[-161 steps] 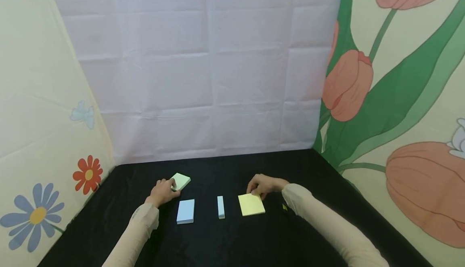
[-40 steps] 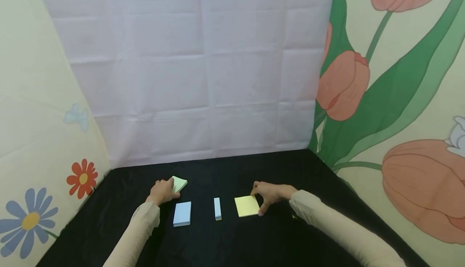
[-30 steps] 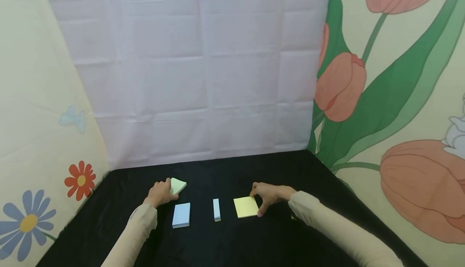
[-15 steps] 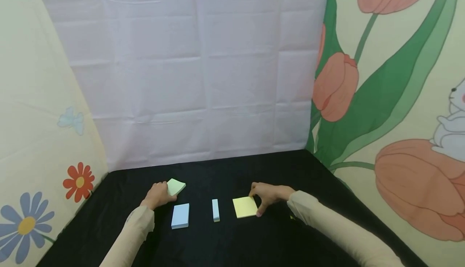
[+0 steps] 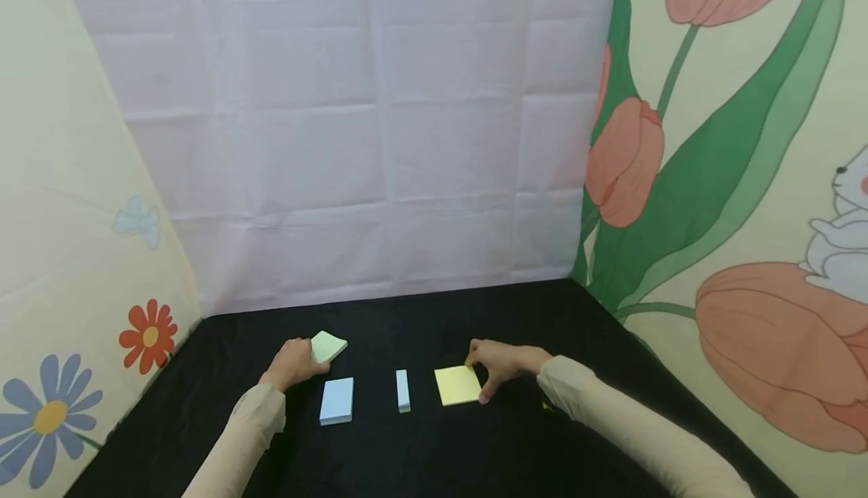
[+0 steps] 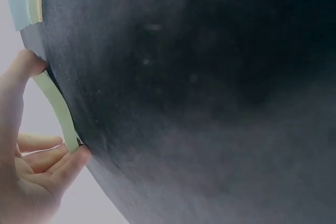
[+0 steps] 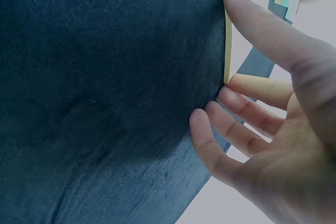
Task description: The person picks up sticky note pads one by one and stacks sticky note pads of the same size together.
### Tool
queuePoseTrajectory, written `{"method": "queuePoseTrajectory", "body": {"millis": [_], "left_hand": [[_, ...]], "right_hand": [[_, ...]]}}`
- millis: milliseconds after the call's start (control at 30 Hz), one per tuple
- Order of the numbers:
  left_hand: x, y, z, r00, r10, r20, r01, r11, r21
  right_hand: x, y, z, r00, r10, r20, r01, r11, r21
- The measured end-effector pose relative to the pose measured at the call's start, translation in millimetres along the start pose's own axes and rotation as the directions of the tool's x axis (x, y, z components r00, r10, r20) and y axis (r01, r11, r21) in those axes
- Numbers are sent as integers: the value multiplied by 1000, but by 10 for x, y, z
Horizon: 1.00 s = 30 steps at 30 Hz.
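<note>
A light green sticky-note pad (image 5: 328, 347) lies at the left, turned at an angle. My left hand (image 5: 294, 364) holds its near-left side between thumb and fingers; in the left wrist view the green pad's edge (image 6: 60, 106) looks bowed between them. To the right lies a square yellow sticky-note pad (image 5: 456, 385), flat on the black cloth. Thumb and index finger of my right hand (image 5: 505, 362) pinch its right side at two corners. The right wrist view shows the yellow edge (image 7: 228, 51) spanning them, while the other fingers spread near the cloth.
Between the hands lie a blue rectangular note pad (image 5: 337, 400) and a narrow pale-blue pad (image 5: 403, 389) with yellow at its base. A small yellow-green piece (image 5: 546, 406) shows beside the right sleeve. A white sheet (image 5: 380, 144) hangs behind the black-covered table (image 5: 420, 456).
My right hand has shifted from the yellow pad's back edge to its right side, thumb and index finger spread. The left hand stays on the green pad. The head view has drifted slightly.
</note>
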<state>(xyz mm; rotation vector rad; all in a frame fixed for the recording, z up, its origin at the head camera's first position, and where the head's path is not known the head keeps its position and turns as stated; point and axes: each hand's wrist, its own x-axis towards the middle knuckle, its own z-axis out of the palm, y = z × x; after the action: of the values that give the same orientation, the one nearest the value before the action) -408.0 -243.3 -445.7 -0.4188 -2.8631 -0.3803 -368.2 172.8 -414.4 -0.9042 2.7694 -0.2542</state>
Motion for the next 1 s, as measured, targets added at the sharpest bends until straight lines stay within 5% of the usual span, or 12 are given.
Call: {"method": "queuePoseTrajectory", "body": {"millis": [1000], "left_hand": [[29,25,7,999,25,34,-23,997,-75]], "right_hand": [[15,-16,4,1000,-20,1,20,1000,-19]]}}
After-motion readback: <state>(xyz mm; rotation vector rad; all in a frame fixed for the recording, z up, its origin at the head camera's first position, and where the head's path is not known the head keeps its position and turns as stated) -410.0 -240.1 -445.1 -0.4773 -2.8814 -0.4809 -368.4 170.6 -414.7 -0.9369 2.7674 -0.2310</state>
